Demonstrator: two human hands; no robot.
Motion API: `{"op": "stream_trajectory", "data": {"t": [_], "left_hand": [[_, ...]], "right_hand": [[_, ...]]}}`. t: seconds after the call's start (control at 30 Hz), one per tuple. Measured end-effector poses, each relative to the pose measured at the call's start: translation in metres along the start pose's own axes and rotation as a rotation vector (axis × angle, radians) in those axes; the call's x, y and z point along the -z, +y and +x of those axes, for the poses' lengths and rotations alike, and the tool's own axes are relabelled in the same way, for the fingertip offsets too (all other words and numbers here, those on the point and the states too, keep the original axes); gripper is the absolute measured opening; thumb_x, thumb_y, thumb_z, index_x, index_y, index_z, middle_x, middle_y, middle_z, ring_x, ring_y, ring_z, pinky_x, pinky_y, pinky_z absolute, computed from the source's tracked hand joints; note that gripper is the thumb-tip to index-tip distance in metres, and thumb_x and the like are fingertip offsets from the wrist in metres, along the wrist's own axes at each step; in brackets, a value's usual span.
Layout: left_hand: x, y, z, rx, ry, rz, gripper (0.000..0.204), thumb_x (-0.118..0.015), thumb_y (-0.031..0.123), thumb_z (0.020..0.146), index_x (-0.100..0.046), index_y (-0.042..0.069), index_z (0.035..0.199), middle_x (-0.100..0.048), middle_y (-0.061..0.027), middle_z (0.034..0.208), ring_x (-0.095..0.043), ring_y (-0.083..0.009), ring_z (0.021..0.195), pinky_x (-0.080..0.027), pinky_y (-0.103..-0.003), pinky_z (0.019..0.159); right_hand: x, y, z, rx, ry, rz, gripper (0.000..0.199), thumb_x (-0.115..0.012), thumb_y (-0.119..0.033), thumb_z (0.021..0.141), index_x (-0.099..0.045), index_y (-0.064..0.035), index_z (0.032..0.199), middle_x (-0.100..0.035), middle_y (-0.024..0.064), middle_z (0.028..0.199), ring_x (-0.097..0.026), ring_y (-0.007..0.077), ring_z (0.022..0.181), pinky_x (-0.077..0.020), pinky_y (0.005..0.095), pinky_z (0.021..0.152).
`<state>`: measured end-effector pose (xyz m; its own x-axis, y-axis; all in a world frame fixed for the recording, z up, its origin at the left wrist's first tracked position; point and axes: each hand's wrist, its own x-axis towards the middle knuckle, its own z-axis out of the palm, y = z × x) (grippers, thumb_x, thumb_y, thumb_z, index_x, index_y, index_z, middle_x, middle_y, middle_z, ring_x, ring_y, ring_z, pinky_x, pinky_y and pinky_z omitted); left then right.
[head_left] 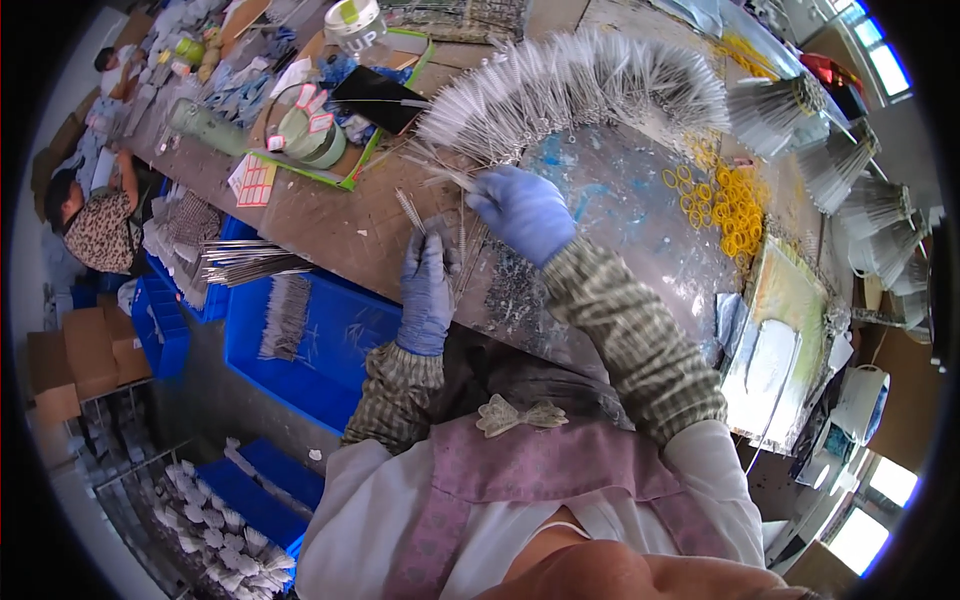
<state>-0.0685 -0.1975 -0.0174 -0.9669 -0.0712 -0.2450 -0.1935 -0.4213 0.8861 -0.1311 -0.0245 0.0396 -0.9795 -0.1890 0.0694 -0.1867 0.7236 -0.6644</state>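
My left hand (428, 290), in a blue-violet glove, is closed on a few thin wire-stemmed brushes (408, 208) that stick up past the fingertips. To its right and farther off, my right hand (528, 212) wears a matching glove. Its fingers pinch a thin brush with pale bristles (450, 177), which points left over the table. Just beyond that hand spreads a wide fan of pale-bristled wire brushes (590, 95), with small wire loops along its near edge. Yellow rings (735, 210) lie in a loose pile to the right.
A blue bin (330, 385) beside the table holds more brushes; a bundle of metal rods (255, 262) rests at its edge. At the far left of the table, a green-rimmed tray (350, 182) carries a jar and a dark flat device. Another person (105, 220) sits at left.
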Motion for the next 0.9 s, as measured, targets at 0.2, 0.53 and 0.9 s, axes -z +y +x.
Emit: {"op": "stream_trajectory", "data": {"t": [0.2,0.53,0.9], "left_hand": [[-0.001,0.013,-0.005,0.054,-0.062,-0.031,0.02,-0.055,0.026,0.103,-0.063,0.008,0.106,-0.059,0.0022,0.081,-0.051,-0.0053,0.07,-0.044,-0.022,0.064],[0.0,-0.002,0.0,0.033,-0.113,0.35,0.034,-0.053,0.038,0.103,-0.062,0.007,0.115,-0.065,-0.0026,0.092,-0.061,-0.0085,0.077,-0.051,-0.022,0.074],[0.01,0.004,0.052,0.037,-0.107,0.085,0.05,-0.062,0.027,0.099,-0.046,0.008,0.142,-0.061,-0.0079,0.115,-0.061,-0.0225,0.107,-0.051,-0.039,0.096]], "right_hand": [[-0.005,-0.024,0.015,0.224,0.233,-0.096,0.04,-0.074,-0.027,0.085,-0.066,-0.0087,0.12,-0.064,0.011,0.12,-0.067,0.0305,0.094,-0.0544,0.0382,0.084],[-0.035,0.0,-0.025,-0.244,0.161,0.945,0.012,-0.067,-0.019,0.096,-0.065,-0.0075,0.098,-0.066,0.0001,0.082,-0.061,0.0093,0.069,-0.0523,0.0247,0.064],[-0.034,-0.004,-0.001,-0.392,0.344,0.792,0.039,-0.07,-0.012,0.092,-0.056,-0.0022,0.127,-0.063,0.012,0.119,-0.06,0.0167,0.109,-0.0525,0.0279,0.092]]}}
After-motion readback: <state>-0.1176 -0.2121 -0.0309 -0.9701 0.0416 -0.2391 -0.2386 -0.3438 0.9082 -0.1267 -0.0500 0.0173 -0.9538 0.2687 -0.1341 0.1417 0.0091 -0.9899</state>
